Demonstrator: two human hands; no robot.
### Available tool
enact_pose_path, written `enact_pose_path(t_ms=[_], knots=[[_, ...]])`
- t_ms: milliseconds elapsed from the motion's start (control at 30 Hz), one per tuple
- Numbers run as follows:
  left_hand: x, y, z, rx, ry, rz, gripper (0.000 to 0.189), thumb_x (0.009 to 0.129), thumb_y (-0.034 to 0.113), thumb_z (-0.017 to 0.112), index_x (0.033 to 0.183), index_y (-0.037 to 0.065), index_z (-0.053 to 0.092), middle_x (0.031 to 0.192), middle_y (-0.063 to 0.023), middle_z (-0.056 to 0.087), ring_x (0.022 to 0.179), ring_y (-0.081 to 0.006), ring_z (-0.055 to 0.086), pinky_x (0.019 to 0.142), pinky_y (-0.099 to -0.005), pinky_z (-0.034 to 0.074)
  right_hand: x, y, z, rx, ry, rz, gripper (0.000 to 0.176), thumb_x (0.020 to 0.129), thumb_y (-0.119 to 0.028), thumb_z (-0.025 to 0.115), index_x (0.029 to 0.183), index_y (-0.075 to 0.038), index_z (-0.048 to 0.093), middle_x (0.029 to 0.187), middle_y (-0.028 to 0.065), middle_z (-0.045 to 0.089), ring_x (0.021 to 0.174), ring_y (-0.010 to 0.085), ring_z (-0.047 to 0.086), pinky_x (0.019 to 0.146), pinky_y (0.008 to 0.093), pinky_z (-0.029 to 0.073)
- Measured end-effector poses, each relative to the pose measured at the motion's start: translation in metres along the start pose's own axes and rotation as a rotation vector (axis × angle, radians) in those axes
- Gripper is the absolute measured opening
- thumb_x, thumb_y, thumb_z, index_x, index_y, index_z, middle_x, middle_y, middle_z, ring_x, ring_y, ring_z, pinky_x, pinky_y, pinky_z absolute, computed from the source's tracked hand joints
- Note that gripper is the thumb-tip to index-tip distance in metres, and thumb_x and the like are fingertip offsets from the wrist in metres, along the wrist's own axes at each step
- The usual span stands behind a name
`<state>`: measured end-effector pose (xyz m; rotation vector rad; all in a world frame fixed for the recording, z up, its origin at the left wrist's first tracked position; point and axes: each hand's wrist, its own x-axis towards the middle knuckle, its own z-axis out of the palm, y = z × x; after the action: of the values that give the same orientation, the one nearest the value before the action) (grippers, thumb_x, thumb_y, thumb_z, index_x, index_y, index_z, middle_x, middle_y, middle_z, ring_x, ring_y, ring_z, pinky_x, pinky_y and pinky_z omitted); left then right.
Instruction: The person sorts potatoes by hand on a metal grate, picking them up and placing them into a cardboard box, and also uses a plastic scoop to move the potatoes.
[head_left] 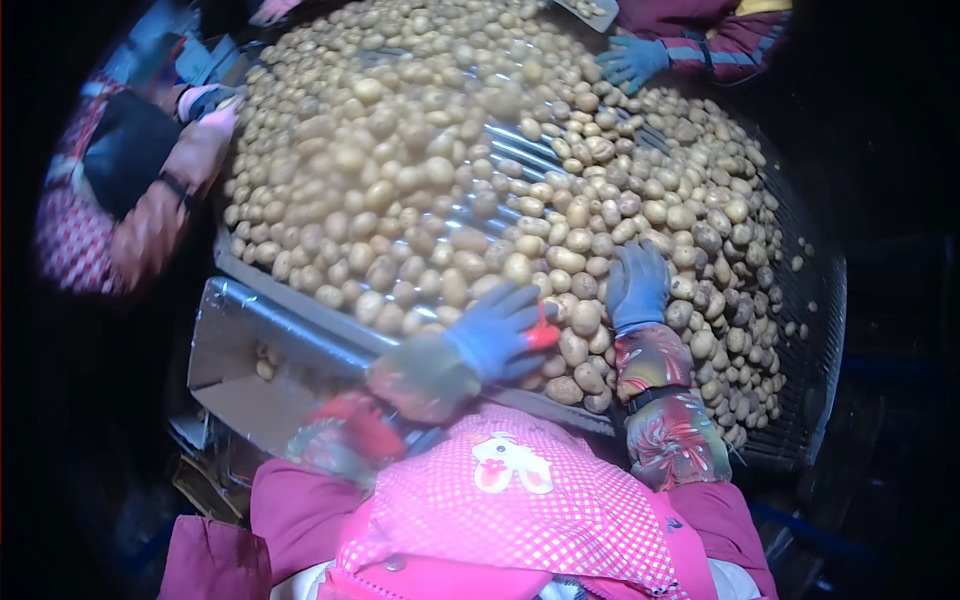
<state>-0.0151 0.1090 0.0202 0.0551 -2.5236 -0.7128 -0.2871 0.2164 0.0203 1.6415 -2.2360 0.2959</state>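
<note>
My left hand (497, 332), in a blue work glove with a red patch at the thumb, reaches over the near edge of a broad heap of potatoes (567, 260). Its fingers are spread and slightly blurred, and I make out nothing held in them. My right hand (638, 287), also in a blue glove, lies palm down on the potatoes to the right, fingers stretched forward. Potatoes surround both hands. Between and ahead of them, shiny metal rollers (525, 150) show through a gap in the heap. What lies beneath my right palm is hidden.
A metal chute (235, 335) with a few potatoes in it stands at the lower left, beside the table's edge. One person (150, 190) works at the left side. Another person's blue-gloved hand (632, 62) rests at the far side. Dark ribbed bars (805, 370) border the right.
</note>
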Motion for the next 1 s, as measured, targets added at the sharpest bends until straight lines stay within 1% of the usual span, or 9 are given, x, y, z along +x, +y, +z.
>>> enact_pose_path(t_ms=[67,333,433,533,633,667,767,867,1000], knots=[[0.017,-0.019,0.011,0.026,-0.025,0.076,0.035,0.082,0.033,0.073,0.115,0.021,0.068,0.121,-0.0099,0.06,0.122,-0.0361,0.052,0.107,-0.0546,0.039,0.002,-0.001,-0.006,0.042,-0.028,0.006,0.023,0.087,-0.017,0.062,0.107,-0.008,0.068,0.117,0.0138,0.066,0.117,0.0392,0.057,0.099,0.0513,0.044],[0.055,-0.115,-0.018,0.411,0.047,-0.279,0.026,0.085,0.03,0.072,0.109,0.02,0.072,0.108,-0.0109,0.065,0.105,-0.0334,0.06,0.095,-0.0492,0.045,0.003,-0.004,-0.005,0.066,-0.017,0.021,0.024,0.087,-0.017,0.064,0.109,-0.008,0.069,0.119,0.0138,0.066,0.119,0.0399,0.056,0.102,0.0522,0.043],[0.018,-0.178,-0.042,0.58,0.184,-0.365,0.027,0.09,0.03,0.067,0.113,0.017,0.071,0.116,-0.0154,0.065,0.112,-0.0353,0.059,0.101,-0.0505,0.042,0.0,-0.003,0.0,0.062,-0.011,0.047,0.025,0.086,-0.019,0.065,0.109,-0.009,0.069,0.118,0.0128,0.066,0.118,0.0383,0.056,0.104,0.0521,0.041],[0.001,-0.143,-0.065,0.262,0.419,-0.61,0.026,0.094,0.025,0.067,0.117,0.014,0.07,0.12,-0.0164,0.064,0.108,-0.0322,0.061,0.095,-0.0443,0.046,0.009,-0.015,-0.016,-0.013,-0.09,0.052,0.026,0.086,-0.021,0.066,0.109,-0.01,0.069,0.115,0.0116,0.066,0.115,0.0364,0.057,0.104,0.0525,0.038],[-0.009,-0.083,-0.041,-0.055,0.751,-0.648,0.022,0.101,0.016,0.059,0.12,0.011,0.068,0.098,-0.0109,0.069,0.088,-0.0236,0.065,0.078,-0.0324,0.052,0.015,-0.034,-0.025,-0.092,-0.103,-0.068,0.024,0.085,-0.025,0.067,0.103,-0.01,0.07,0.11,0.0093,0.066,0.109,0.0346,0.058,0.1,0.0518,0.037],[-0.018,-0.062,-0.03,-0.323,0.678,-0.841,0.022,0.102,0.017,0.058,0.121,0.009,0.067,0.1,-0.009,0.07,0.087,-0.0194,0.065,0.078,-0.0312,0.053,0.022,-0.043,-0.027,-0.065,-0.295,-0.137,0.022,0.084,-0.03,0.068,0.093,-0.01,0.069,0.102,0.0102,0.063,0.1,0.0338,0.058,0.091,0.0512,0.04],[-0.026,-0.014,0.002,-1.024,0.384,-1.304,0.024,0.104,0.02,0.055,0.122,0.007,0.065,0.102,-0.0048,0.069,0.084,-0.0103,0.063,0.076,-0.0284,0.054,0.021,-0.058,-0.009,-0.064,-0.188,-0.134,0.026,0.083,-0.035,0.07,0.085,-0.01,0.066,0.094,0.0116,0.06,0.093,0.0326,0.057,0.085,0.0499,0.041],[-0.025,-0.005,-0.007,-1.022,0.251,-1.137,0.027,0.104,0.025,0.056,0.124,0.007,0.062,0.097,-0.0047,0.068,0.081,-0.0106,0.062,0.073,-0.0271,0.053,0.03,-0.072,-0.001,-0.104,-0.278,-0.044,0.032,0.079,-0.039,0.073,0.083,-0.009,0.064,0.092,0.0134,0.059,0.092,0.0338,0.056,0.081,0.0496,0.041],[-0.031,-0.019,-0.004,-1.507,0.579,-1.173,0.041,0.104,0.036,0.054,0.13,0.004,0.057,0.091,-0.008,0.067,0.074,-0.0133,0.061,0.067,-0.0267,0.052,0.031,-0.07,-0.006,0.065,-0.384,-0.038,0.033,0.078,-0.036,0.075,0.091,-0.008,0.062,0.096,0.0151,0.061,0.096,0.0359,0.055,0.085,0.0499,0.042]])
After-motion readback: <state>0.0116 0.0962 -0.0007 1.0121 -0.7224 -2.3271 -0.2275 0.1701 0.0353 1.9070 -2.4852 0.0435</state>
